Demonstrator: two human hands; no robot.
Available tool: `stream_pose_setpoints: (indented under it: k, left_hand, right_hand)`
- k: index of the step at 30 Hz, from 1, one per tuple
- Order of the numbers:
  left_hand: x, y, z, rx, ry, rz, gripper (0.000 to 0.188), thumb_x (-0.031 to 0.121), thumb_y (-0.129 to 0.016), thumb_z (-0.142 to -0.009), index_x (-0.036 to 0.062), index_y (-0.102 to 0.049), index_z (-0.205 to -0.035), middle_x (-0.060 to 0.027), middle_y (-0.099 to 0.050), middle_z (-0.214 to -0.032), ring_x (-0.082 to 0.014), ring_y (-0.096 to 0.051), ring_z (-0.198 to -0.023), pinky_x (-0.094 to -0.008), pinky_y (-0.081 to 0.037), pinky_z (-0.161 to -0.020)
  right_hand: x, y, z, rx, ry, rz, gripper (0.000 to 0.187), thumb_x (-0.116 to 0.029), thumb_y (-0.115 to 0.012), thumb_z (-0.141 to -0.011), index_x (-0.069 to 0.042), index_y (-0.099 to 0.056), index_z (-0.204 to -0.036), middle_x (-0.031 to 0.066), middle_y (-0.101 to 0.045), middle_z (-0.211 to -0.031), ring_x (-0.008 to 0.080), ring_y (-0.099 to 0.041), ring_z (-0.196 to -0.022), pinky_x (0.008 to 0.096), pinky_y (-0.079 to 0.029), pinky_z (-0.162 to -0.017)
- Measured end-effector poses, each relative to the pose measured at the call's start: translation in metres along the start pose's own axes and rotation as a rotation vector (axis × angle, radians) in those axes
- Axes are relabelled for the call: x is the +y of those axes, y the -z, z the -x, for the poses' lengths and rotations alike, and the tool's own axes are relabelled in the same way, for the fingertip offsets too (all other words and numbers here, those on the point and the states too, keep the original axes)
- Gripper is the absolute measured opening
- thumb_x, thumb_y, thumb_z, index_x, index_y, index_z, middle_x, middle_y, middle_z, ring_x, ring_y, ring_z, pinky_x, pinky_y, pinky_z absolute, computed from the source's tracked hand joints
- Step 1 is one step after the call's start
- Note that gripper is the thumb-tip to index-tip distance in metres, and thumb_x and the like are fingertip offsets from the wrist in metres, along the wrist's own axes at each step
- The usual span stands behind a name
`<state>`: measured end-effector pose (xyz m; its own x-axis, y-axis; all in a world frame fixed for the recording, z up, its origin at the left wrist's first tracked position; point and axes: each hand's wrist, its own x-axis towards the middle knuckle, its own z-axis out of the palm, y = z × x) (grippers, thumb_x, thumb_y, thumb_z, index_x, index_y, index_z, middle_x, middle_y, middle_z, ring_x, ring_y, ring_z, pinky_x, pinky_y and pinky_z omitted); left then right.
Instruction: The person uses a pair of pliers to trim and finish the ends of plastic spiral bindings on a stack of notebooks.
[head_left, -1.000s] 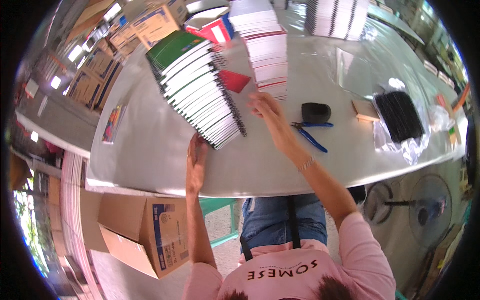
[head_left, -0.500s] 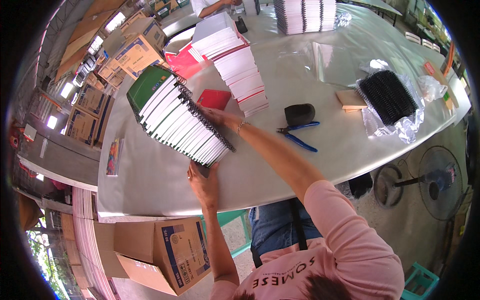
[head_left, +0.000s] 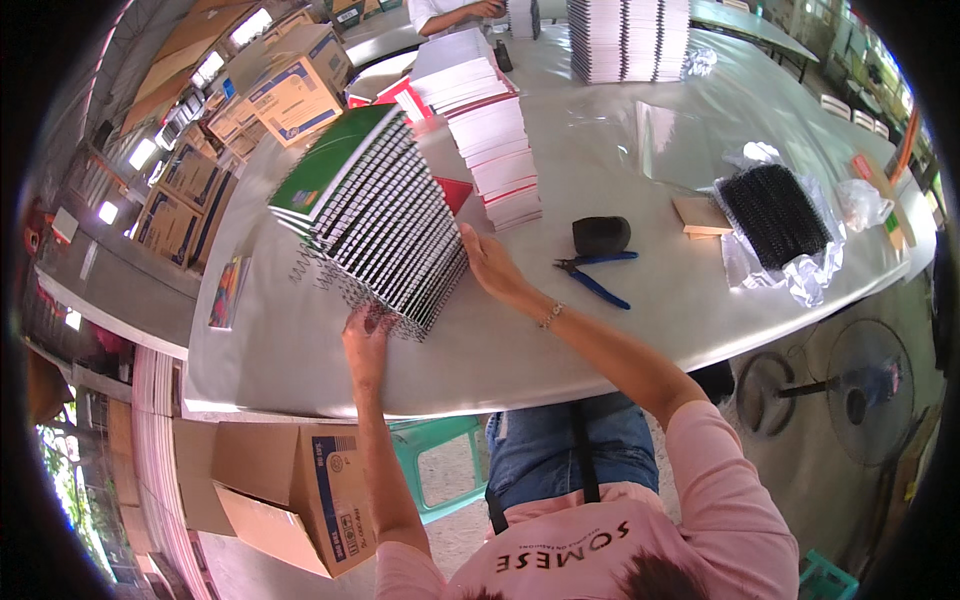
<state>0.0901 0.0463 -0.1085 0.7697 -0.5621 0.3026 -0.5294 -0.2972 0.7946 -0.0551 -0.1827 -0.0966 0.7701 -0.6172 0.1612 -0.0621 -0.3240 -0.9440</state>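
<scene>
Green-covered spiral notebooks, stacked on the desk; left hand at the near end, right hand against the right side; neither grip's closure can be told.

Observed: the stack of green notebooks has been turned. A second ago its white page edges faced the person, with the black coils along the right; now the coil-bound spines face the person, and loose coil ends jut out at the lower left. More of the top green cover shows. The right hand, noted apart from the stack, then reaching to its coil side, now rests along its right edge. The turned stack now partly hides the red booklet, previously seen whole.
</scene>
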Motion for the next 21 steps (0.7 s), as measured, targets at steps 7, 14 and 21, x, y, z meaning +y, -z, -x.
stream_pose_setpoints:
  k: [7, 14, 21]
  left_hand:
    - [-0.012, 0.005, -0.019, -0.107, 0.023, 0.112, 0.035, 0.007, -0.080, -0.081, -0.0036, -0.070, -0.113, -0.0161, -0.073, -0.108, -0.0252, -0.070, -0.093, -0.0353, -0.055, -0.086]
    - [0.004, 0.014, -0.010, -0.102, -0.127, -0.051, 0.032, 0.010, -0.078, -0.084, -0.0004, -0.071, -0.113, -0.0175, -0.071, -0.109, -0.0298, -0.069, -0.094, -0.0398, -0.054, -0.086]
    - [0.001, 0.008, -0.005, -0.167, -0.137, -0.263, 0.034, 0.015, -0.074, -0.088, 0.0025, -0.066, -0.118, -0.0153, -0.068, -0.112, -0.0290, -0.063, -0.103, -0.0434, -0.049, -0.093]
  right_hand:
    - [-0.016, 0.036, 0.057, 0.335, 0.378, 0.268, 0.039, -0.032, -0.064, -0.095, -0.005, -0.059, -0.122, 0.0203, -0.061, -0.115, 0.0370, -0.055, -0.110, 0.0496, -0.042, -0.097]
    - [-0.022, 0.138, 0.130, 0.198, -0.110, 0.734, 0.083, -0.026, -0.082, -0.076, -0.022, -0.040, -0.148, 0.0198, -0.033, -0.155, 0.0451, -0.029, -0.143, 0.0567, -0.026, -0.115]
    - [-0.022, 0.159, 0.140, 0.055, 0.048, 0.606, 0.096, -0.023, -0.080, -0.079, -0.029, -0.026, -0.158, 0.0199, -0.023, -0.161, 0.0473, -0.024, -0.146, 0.0566, -0.025, -0.118]
